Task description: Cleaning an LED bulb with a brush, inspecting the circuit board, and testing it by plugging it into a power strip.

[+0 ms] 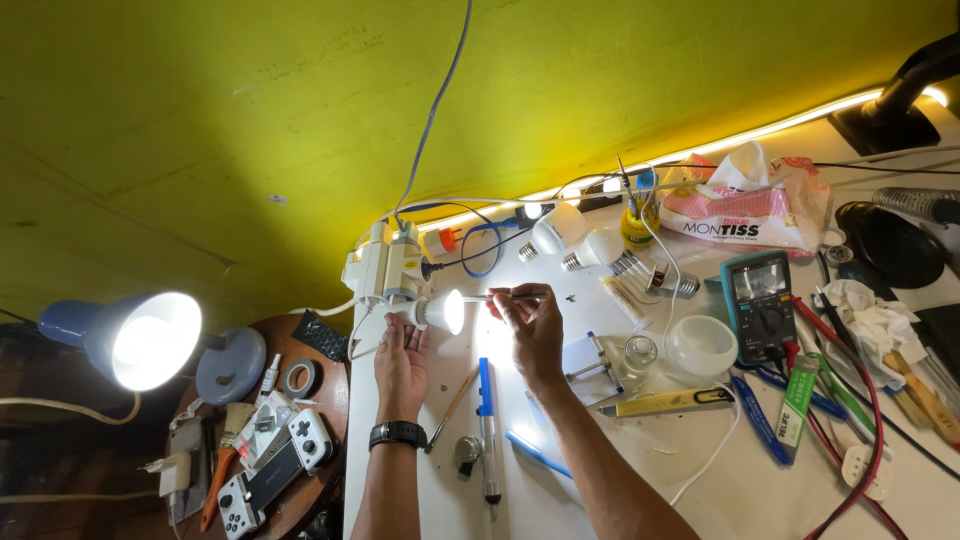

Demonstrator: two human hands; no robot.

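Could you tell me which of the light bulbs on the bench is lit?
The bulb by the left hand, plugged into the white socket block, glows brightly. The two white bulbs lying behind it are dark and loose.

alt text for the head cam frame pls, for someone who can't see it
The left hand cups a lit bulb plugged into a white power strip, while the right hand holds tweezers to its glowing face. Around them a white workbench carries a multimeter, spare bulbs and tools.

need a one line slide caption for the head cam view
Left hand cups a lit bulb plugged into a white socket adapter while the right hand points tweezers at it over a cluttered white workbench.
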